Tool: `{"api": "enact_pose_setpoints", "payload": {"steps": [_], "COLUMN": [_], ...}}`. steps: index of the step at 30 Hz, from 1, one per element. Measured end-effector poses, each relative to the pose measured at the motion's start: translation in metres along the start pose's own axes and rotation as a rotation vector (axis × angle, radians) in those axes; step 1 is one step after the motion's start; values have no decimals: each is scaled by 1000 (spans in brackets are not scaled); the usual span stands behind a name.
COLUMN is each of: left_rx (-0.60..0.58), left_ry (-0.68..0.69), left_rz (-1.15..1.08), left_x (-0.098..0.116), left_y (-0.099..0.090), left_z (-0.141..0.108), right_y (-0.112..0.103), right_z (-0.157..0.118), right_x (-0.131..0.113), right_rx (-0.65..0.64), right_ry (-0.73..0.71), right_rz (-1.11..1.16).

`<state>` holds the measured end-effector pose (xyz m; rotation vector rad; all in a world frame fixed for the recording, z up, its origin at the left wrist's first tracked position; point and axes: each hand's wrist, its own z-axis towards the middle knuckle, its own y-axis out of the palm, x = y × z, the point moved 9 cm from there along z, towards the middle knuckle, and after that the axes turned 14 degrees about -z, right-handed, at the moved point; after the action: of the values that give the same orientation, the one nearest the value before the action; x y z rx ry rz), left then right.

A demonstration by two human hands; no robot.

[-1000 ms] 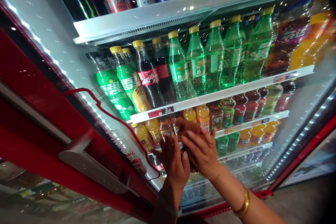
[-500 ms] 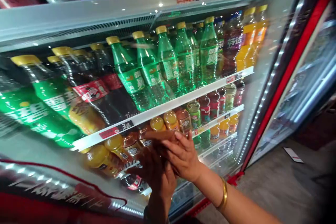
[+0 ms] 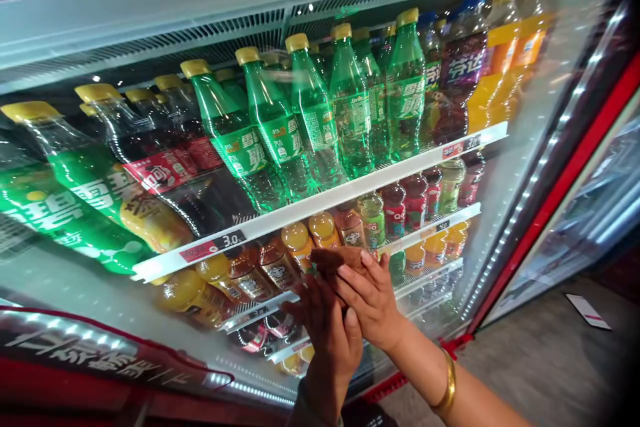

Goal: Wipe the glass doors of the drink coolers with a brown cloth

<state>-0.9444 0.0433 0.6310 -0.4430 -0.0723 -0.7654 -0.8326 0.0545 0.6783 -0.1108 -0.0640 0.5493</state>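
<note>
My left hand [image 3: 333, 337] and my right hand [image 3: 373, 300] are close together at the lower centre, in front of the lower shelves of a drinks fridge. Dark shadow covers the left hand's fingers, which reach up and left with gaps between them; its thumb points up. Stretched fingers of the right hand overlap the left hand's upper side. Between and above them is a dark brown shape [image 3: 327, 259]; whether it is shaded fingers or an object I cannot tell. A gold bracelet [image 3: 447, 380] circles the right wrist.
Green Sprite bottles [image 3: 317, 120], cola bottles [image 3: 160, 160] and orange soda bottles [image 3: 497, 73] stand behind a white shelf edge [image 3: 320, 197]. Smaller bottles [image 3: 353, 227] fill lower shelves. A red-framed fridge edge [image 3: 560, 193] runs down the right; a white card [image 3: 587, 311] lies on the floor.
Both hands have shifted to the right in view, still close together. The camera view has moved a little, and the bottles look sharper.
</note>
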Motion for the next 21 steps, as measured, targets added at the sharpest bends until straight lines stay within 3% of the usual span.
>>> {"api": "enact_pose_setpoints", "payload": {"steps": [4,8,11,16,18,21], "left_rx": [-92,-108,-91,-82,-115,-120], "left_ry": [34,9,13,51,65,28], "left_rz": [9,1,-21,46,50,57], "left_x": [23,36,39,48,56,65], "left_y": [29,47,53,62,71,83], "left_z": [4,20,29,32,35,43], "right_y": [-9,-18,-17,-17,-22,-32], "right_z": [-17,4,7,-27,-30,-11], "right_x": [33,66,69,73,92,127], "right_rx": [-38,-9,5,-21,-27,32], "right_ry": [-15,73,113,-8,-8,93], "right_rz": [-6,-21,-12,23,14,-31]}}
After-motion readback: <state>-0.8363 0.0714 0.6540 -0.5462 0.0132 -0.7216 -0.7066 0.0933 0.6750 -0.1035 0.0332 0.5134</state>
